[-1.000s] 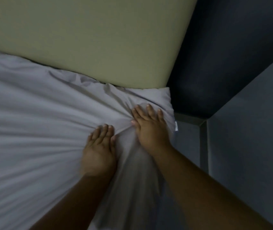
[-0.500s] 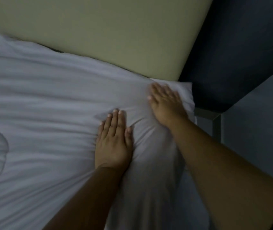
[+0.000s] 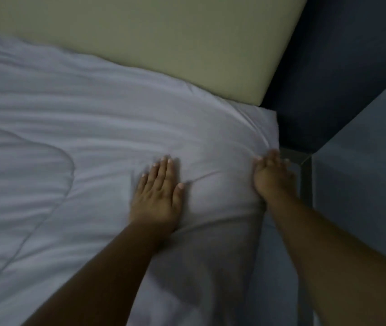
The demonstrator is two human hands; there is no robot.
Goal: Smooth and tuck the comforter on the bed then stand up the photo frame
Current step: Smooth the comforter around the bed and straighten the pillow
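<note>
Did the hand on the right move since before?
Yes. The right hand slid away from the yellow-green panel corner, toward the person, to the side edge of the comforter.

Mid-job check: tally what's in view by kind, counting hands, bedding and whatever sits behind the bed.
Hands: 2, left hand flat on the comforter, right hand at its corner edge
Comforter: 1, white
Padded panel: 1, pale yellow-green
Dark blue wall: 1
Total: 5
</note>
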